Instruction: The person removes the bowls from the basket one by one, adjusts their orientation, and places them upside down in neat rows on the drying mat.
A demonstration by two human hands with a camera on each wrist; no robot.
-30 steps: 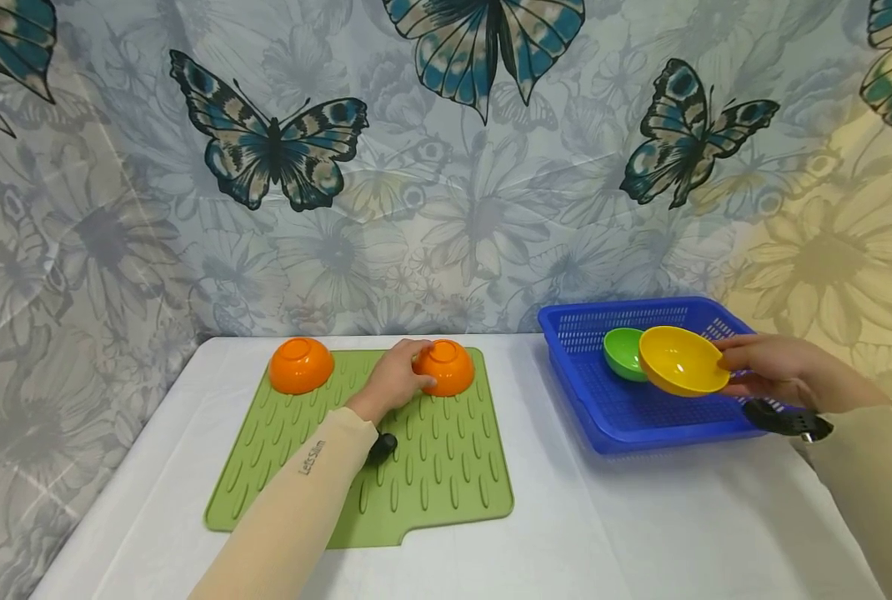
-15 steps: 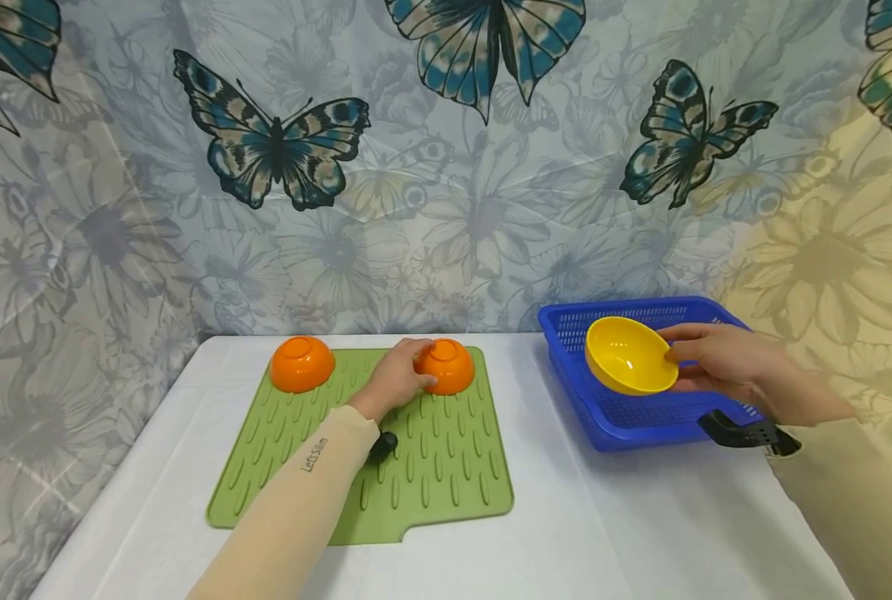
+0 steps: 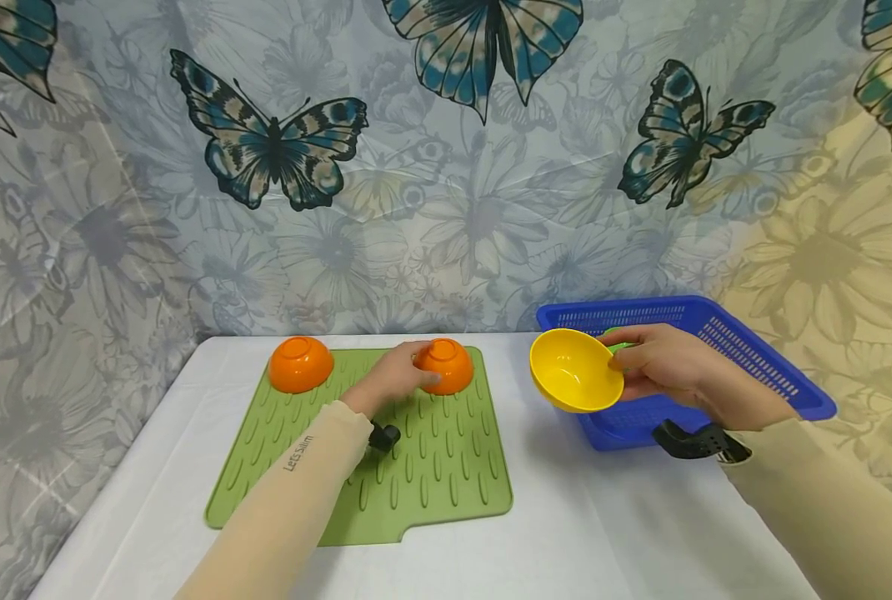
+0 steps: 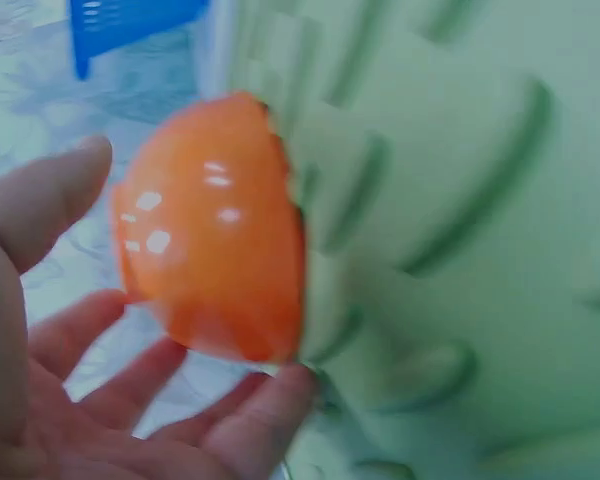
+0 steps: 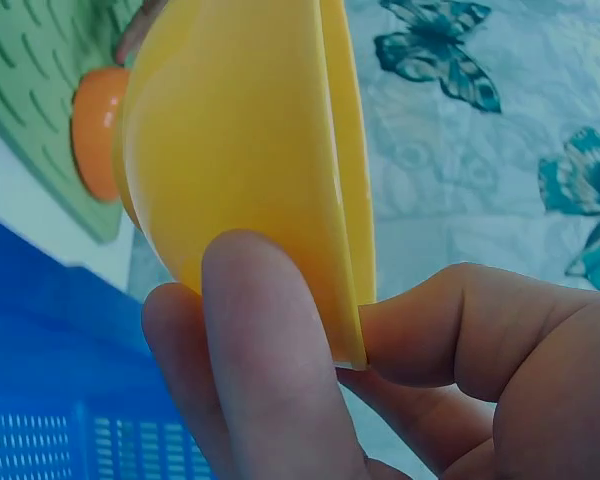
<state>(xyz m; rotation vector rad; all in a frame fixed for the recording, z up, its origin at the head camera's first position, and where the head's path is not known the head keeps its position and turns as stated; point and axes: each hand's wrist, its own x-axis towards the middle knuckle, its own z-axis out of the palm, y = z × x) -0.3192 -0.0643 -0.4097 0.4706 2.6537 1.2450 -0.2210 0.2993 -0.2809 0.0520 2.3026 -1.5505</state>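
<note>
My right hand (image 3: 679,371) pinches the rim of a yellow bowl (image 3: 569,371) between thumb and fingers. The bowl hangs tilted in the air by the left end of the blue basket (image 3: 769,354), its inside turned toward the head camera. My left hand (image 3: 393,379) is at the right-hand orange bowl (image 3: 449,367), which sits upside down on the green drying mat (image 3: 431,475). In the left wrist view the thumb (image 4: 65,190) stands off that bowl, with the fingers spread beside it; whether the fingertips touch it, I cannot tell. Another upturned orange bowl (image 3: 301,364) is on the mat's back left.
A green bowl (image 3: 617,335) in the basket is mostly hidden behind my right hand. White cloth (image 3: 551,517) covers the table, and a butterfly-print curtain (image 3: 461,233) hangs behind it.
My right hand has carried the yellow bowl left, from over the basket to past its left side. The left hand stays by the orange bowl, its grip seemingly looser.
</note>
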